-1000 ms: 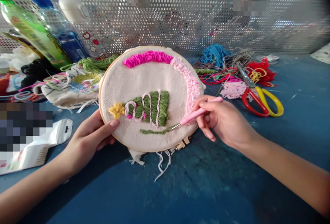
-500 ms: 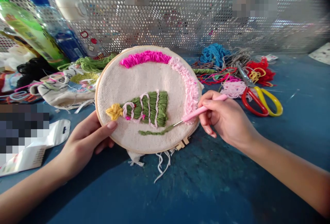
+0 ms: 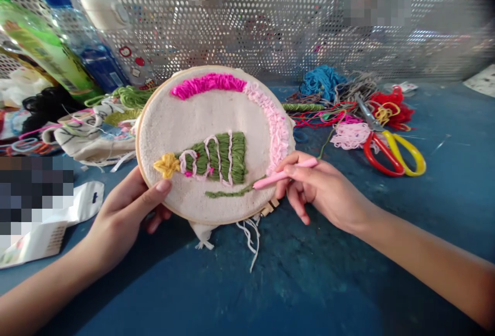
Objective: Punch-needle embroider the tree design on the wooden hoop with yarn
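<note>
My left hand grips the lower left rim of a round wooden embroidery hoop, thumb on the front and fingers behind. Stretched in it, the cream cloth bears a green yarn tree lying on its side, a yellow star at its tip, and an arc of magenta and pale pink loops. My right hand is closed round a pink punch needle. The needle's tip presses at the cloth, its metal hidden, at the end of a green stitched line.
Scissors with red and yellow handles lie on the blue table at right, beside pink yarn and blue yarn. Bottles stand back left near an embroidered cloth. A perforated metal screen rises behind.
The hoop has shifted slightly left and up with my left hand. My right hand moved left and down, and the needle's metal shaft, visible before, has gone into the cloth.
</note>
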A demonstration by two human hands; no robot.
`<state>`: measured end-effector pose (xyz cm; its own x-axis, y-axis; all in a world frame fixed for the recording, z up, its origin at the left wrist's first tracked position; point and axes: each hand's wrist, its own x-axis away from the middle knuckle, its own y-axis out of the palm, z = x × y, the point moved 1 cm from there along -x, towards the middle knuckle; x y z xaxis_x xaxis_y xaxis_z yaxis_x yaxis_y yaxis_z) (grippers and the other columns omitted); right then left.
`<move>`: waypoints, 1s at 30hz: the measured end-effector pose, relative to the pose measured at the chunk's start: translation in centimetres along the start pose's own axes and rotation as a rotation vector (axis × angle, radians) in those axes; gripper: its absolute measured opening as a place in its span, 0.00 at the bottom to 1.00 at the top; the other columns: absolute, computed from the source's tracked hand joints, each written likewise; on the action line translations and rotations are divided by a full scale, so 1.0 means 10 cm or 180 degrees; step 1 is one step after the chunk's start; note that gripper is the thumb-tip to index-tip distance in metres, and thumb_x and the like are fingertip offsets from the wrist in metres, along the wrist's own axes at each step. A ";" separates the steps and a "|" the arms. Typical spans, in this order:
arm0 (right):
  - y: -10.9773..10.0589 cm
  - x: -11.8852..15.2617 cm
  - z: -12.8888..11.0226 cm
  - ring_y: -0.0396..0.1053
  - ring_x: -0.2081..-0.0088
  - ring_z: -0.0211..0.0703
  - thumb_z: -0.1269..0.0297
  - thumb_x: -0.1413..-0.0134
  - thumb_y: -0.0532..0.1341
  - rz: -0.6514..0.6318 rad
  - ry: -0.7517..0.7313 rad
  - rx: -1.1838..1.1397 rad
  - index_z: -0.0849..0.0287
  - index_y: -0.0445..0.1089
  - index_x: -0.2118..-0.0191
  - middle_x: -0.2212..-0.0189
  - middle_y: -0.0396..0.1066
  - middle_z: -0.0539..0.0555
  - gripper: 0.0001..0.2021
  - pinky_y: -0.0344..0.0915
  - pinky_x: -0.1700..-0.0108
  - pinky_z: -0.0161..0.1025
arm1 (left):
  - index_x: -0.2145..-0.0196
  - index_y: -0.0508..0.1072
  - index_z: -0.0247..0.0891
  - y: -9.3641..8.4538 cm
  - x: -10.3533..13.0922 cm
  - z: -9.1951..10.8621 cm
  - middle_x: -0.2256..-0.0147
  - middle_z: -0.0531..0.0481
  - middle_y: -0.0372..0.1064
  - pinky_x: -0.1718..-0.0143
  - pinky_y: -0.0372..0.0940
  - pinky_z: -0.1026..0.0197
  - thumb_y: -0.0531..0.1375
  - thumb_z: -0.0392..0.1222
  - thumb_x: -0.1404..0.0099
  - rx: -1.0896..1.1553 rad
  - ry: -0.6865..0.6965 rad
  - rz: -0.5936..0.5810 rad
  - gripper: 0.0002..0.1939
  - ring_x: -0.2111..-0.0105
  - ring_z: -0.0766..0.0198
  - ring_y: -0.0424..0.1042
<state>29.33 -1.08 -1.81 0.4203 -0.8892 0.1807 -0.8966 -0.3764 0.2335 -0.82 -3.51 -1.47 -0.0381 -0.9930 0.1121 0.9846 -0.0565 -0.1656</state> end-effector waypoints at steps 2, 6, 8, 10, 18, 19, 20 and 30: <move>-0.06 -0.02 -0.05 0.61 0.87 0.34 0.62 0.44 0.58 0.0394 -0.0094 -0.0231 0.57 0.63 0.67 0.81 0.70 0.47 0.05 0.60 0.88 0.30 | 0.63 0.65 0.43 -0.03 -0.02 -0.02 0.80 0.59 0.64 0.88 0.57 0.75 0.62 0.51 0.38 -0.0051 0.0015 -0.0046 0.13 0.84 0.73 0.60; -0.14 -0.04 -0.13 0.56 0.89 0.33 0.65 0.48 0.56 0.0901 -0.0216 -0.0445 0.56 0.63 0.72 0.87 0.63 0.46 0.04 0.52 0.89 0.29 | 0.65 0.66 0.42 -0.05 -0.01 -0.02 0.80 0.59 0.65 0.88 0.57 0.75 0.62 0.52 0.38 -0.0092 0.0057 -0.0050 0.13 0.84 0.73 0.60; -0.14 -0.03 -0.14 0.55 0.89 0.33 0.66 0.48 0.56 0.0955 -0.0270 -0.0376 0.56 0.63 0.73 0.87 0.63 0.47 0.04 0.50 0.89 0.29 | 0.66 0.66 0.42 -0.04 0.00 0.01 0.80 0.59 0.65 0.88 0.57 0.75 0.62 0.53 0.39 -0.0116 0.0030 -0.0012 0.14 0.85 0.73 0.60; -0.13 -0.02 -0.14 0.56 0.89 0.34 0.66 0.48 0.57 0.0947 -0.0331 -0.0276 0.56 0.63 0.72 0.87 0.63 0.47 0.04 0.50 0.89 0.30 | 0.66 0.66 0.41 -0.02 0.00 0.03 0.81 0.59 0.64 0.88 0.57 0.75 0.62 0.53 0.39 -0.0155 -0.0003 0.0018 0.14 0.85 0.73 0.60; -0.04 0.02 -0.07 0.63 0.84 0.35 0.64 0.43 0.58 0.0450 -0.0218 0.0015 0.57 0.64 0.67 0.79 0.69 0.49 0.04 0.55 0.88 0.28 | 0.65 0.66 0.42 0.01 0.02 0.04 0.80 0.59 0.63 0.88 0.57 0.74 0.63 0.54 0.40 -0.0110 0.0041 0.0093 0.15 0.84 0.72 0.59; -0.02 0.02 -0.06 0.65 0.82 0.35 0.63 0.43 0.58 0.0262 -0.0141 0.0069 0.57 0.64 0.66 0.76 0.71 0.50 0.05 0.57 0.87 0.28 | 0.64 0.66 0.42 0.00 0.02 0.03 0.80 0.59 0.63 0.88 0.57 0.74 0.63 0.54 0.41 -0.0119 0.0056 0.0135 0.15 0.84 0.72 0.59; 0.00 0.02 -0.05 0.67 0.80 0.37 0.62 0.42 0.59 0.0082 -0.0076 0.0111 0.58 0.65 0.65 0.74 0.73 0.52 0.05 0.59 0.86 0.28 | 0.64 0.66 0.43 -0.01 0.02 0.03 0.80 0.59 0.63 0.88 0.57 0.74 0.63 0.54 0.41 -0.0145 0.0076 0.0186 0.15 0.84 0.72 0.60; -0.13 -0.03 -0.13 0.55 0.87 0.35 0.67 0.47 0.55 0.0992 -0.0305 -0.0424 0.57 0.64 0.73 0.87 0.62 0.48 0.05 0.52 0.87 0.30 | 0.65 0.65 0.42 -0.02 0.00 0.02 0.82 0.60 0.61 0.89 0.57 0.75 0.61 0.54 0.39 -0.0459 0.0305 0.0170 0.14 0.85 0.72 0.57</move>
<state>30.55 -0.01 -0.92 0.1085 -0.9788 0.1739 -0.9509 -0.0512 0.3051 -1.03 -3.47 -1.22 -0.0094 -0.9999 0.0067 0.9512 -0.0110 -0.3084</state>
